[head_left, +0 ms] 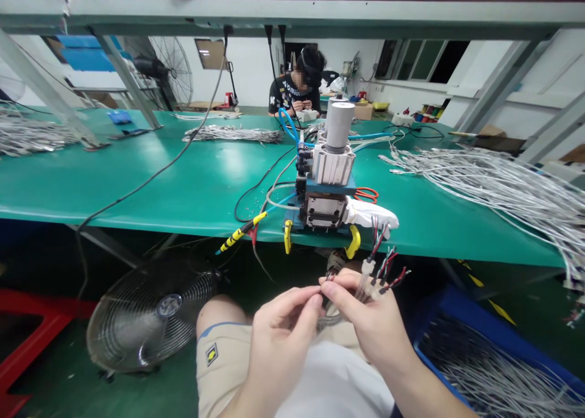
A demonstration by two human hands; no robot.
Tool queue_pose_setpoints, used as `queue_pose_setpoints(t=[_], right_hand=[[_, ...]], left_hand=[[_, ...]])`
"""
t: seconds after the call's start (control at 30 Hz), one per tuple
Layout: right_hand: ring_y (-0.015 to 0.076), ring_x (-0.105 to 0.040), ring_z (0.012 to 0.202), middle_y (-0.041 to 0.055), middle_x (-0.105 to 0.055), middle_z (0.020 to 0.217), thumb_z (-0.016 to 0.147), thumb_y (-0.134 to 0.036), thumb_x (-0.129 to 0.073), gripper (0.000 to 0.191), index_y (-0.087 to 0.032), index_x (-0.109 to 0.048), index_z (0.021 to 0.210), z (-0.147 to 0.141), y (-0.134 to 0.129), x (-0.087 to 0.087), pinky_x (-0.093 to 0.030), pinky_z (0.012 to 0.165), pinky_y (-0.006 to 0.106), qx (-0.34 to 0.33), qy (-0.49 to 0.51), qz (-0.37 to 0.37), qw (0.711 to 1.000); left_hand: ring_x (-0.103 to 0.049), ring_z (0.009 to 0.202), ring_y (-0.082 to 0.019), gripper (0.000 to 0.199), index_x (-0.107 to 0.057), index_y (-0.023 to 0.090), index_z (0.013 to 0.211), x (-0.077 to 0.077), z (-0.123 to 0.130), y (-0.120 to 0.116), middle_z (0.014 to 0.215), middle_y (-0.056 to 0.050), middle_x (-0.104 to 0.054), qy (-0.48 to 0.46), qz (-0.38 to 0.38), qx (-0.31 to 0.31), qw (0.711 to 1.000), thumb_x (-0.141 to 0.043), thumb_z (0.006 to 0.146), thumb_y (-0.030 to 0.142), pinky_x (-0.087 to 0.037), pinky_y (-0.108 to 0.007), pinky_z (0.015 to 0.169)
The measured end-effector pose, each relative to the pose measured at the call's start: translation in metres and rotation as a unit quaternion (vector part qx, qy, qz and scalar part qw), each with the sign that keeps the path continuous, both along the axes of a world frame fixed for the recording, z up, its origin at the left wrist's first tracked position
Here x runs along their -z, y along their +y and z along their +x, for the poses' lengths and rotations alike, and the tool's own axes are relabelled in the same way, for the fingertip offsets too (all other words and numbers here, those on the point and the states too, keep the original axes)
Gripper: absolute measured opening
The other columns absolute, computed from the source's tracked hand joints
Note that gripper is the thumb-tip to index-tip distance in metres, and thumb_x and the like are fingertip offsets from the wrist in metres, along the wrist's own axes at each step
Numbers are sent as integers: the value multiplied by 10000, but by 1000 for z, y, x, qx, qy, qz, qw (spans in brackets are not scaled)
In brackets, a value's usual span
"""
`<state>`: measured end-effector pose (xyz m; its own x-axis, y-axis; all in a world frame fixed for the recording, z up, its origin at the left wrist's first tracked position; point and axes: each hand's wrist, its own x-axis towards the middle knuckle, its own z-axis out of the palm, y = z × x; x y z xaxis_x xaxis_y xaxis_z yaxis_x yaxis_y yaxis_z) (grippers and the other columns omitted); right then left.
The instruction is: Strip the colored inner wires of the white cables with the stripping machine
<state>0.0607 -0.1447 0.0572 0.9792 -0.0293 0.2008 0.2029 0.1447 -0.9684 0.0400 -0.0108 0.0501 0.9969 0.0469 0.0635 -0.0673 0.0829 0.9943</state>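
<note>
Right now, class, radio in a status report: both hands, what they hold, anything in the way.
Left hand and right hand pinching wire ends together over lap. Right hand gripping wire bundle. Small pneumatic machine ahead on the green bench edge; nothing between.

Two hands, left hand [278, 329] and right hand [365, 317], at 6 o'clock. One pneumatic machine [326, 183] at center. Two fans: floor fan [148, 311] at 7 o'clock, standing fan [167, 67] at 11. One seated person [297, 86] at 12.
</note>
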Motion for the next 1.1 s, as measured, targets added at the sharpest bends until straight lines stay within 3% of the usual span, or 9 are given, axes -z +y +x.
queue_pose_setpoints(t=[0.2,0.5,0.73,0.97,1.1], right_hand=[[160,-559,612,2,-635,647,810,-237,-745,92,-217,-771,724,1,0,-5,-421,545,239,-5,7,-15,1000],[188,-609,625,23,-683,670,788,-251,-763,78,-209,-774,724,4,0,-10,-482,555,250,-13,28,-4,999],[168,-593,579,10,-654,627,766,-260,-787,120,-186,-742,681,4,1,-11,-469,538,240,-16,43,26,999],[166,-572,566,10,-626,597,767,-299,-780,184,-168,-706,662,5,3,-13,-446,536,241,-22,55,26,998],[159,-531,532,10,-588,556,783,-368,-771,271,-164,-683,627,4,4,-16,-421,513,239,-26,40,19,999]], left_hand=[[-508,480,-82,132,-770,168,815,-7,0,-2,634,-43,-669,32,-34,-3,999,-713,774,280,-440,-153,444],[-518,457,-97,143,-773,167,791,-9,2,-1,568,-32,-642,10,-15,-16,1000,-741,745,298,-467,-168,444],[-552,463,-100,170,-763,164,813,-8,-1,-2,631,-52,-689,21,-59,-29,998,-763,723,308,-480,-163,443],[-573,504,-112,217,-761,171,848,-8,-2,-1,693,-64,-707,37,-43,-28,998,-762,732,355,-509,-183,485],[-542,455,-120,319,-766,166,814,-4,-4,-6,694,-75,-701,31,-37,-79,996,-794,667,448,-502,-216,451]])
